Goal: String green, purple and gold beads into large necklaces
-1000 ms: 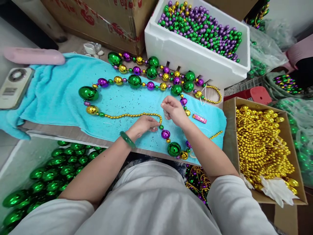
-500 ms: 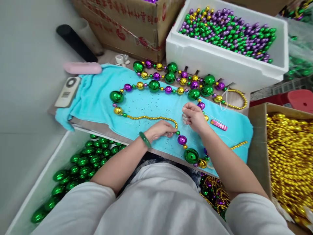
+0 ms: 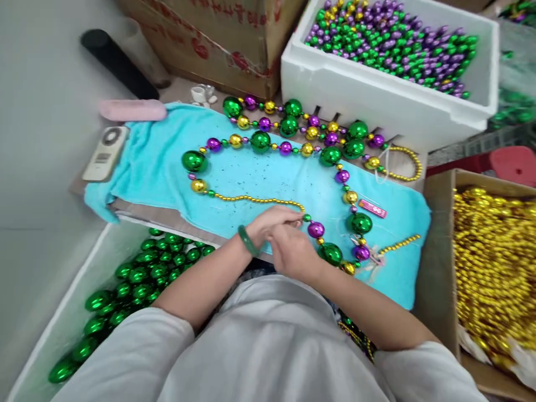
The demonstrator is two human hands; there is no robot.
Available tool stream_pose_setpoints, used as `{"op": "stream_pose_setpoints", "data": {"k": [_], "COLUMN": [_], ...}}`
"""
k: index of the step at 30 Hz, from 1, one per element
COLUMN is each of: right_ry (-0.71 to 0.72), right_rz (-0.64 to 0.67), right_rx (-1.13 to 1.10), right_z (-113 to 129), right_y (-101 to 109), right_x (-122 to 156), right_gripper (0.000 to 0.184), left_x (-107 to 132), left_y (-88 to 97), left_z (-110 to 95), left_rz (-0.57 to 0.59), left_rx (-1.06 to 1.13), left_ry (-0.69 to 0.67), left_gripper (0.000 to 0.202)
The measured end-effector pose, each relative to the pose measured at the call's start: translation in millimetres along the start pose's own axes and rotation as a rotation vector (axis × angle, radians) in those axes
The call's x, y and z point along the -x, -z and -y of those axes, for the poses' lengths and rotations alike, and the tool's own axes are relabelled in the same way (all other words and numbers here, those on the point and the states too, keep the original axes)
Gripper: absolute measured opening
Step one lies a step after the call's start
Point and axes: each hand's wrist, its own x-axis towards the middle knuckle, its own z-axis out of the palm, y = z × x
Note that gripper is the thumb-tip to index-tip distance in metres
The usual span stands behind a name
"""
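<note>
Bead necklace (image 3: 260, 142): laid in a loop at the centre of the frame, green, purple and gold balls being joined by a run of small gold beads.
Left hand (image 3: 273, 219): placed at the lower centre; the necklace is pinched by the fingertips where gold beads meet a small green one.
Right hand (image 3: 296, 252): curled against the left — whether anything is gripped cannot be told.
Turquoise towel (image 3: 268, 177): spread beneath the necklace, dotted with dark specks.
Second bead strand (image 3: 288, 126): stretched in two rows above the loop.
White foam box (image 3: 355, 103): filled with small beads, upper right.
Cardboard box (image 3: 439, 251): filled with gold strands (image 3: 494, 251), lower right.
Green balls (image 3: 154, 273): heaped at lower left.
</note>
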Motion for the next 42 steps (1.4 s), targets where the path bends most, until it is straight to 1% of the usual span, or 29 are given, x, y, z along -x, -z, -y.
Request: {"op": "stream_pose_setpoints", "data": {"k": [3,5,8,12,16,19,22,25,28,31,36,38,39,40,42], "right_ry": [0.014,-0.032,-0.093,-0.076,-0.07,0.004,0.095,0.153,0.178,0.189,0.184,0.205,0.223,0.24,0.254], "right_rz": [-0.001,-0.041,-0.097,-0.072,0.041,0.145,0.202,0.215,0.186,0.181,0.233,0.243,0.242,0.23,0.159], "right_rx": [0.023,0.0,-0.05,-0.073,-0.009,0.087,0.167,0.231,0.273,0.294,0.295,0.292,0.292,0.29,0.262], "right_z": [-7,-14,-19,-18,-17,-19,-21,-22,-23,-24,-25,-22,-19,-17,-14], "right_y": [-21,-29,-34,-36,-38,-39,-40,-40,-41,-41,-44,-41,-36,-29,-5], "right_x": [13,18,23,23,23,24,24,24,23,22,20,19,20,20,22], "right_gripper": [0.02,0.02,0.021,0.019,0.017,0.016,0.016,0.017,0.017,0.017,0.016,0.017,0.016,0.016,0.017], "left_x": [3,5,8,10,8,8,10,12,12,11,9,9,9,10,10], "left_y": [6.6,8.5,8.0,6.0,5.8,4.3,1.8,0.2,0.5,1.1,-2.1,-3.4,-3.3,-2.7,0.5], "left_z": [-5,-7,-8,-6,-3,-2,-2,-4,-6,-6,-4,-4,-5,-6,-10], "left_rz": [0.105,0.104,0.084,0.095,0.079,0.079,0.08,0.065,0.053,0.048,0.073,0.085,0.091,0.096,0.108], "left_rx": [0.135,0.184,0.129,0.025,-0.066,-0.128,-0.201,-0.279,-0.327,-0.339,-0.366,-0.399,-0.415,-0.429,-0.457], "left_ry": [0.134,0.175,0.174,0.148,0.091,0.034,-0.03,-0.083,-0.108,-0.122,-0.109,-0.111,-0.123,-0.142,-0.196], "left_gripper": [0.031,0.028,0.02,0.011,0.01,0.012,0.014,0.009,0.005,0.007,0.011,0.014,0.015,0.016,0.018]}}
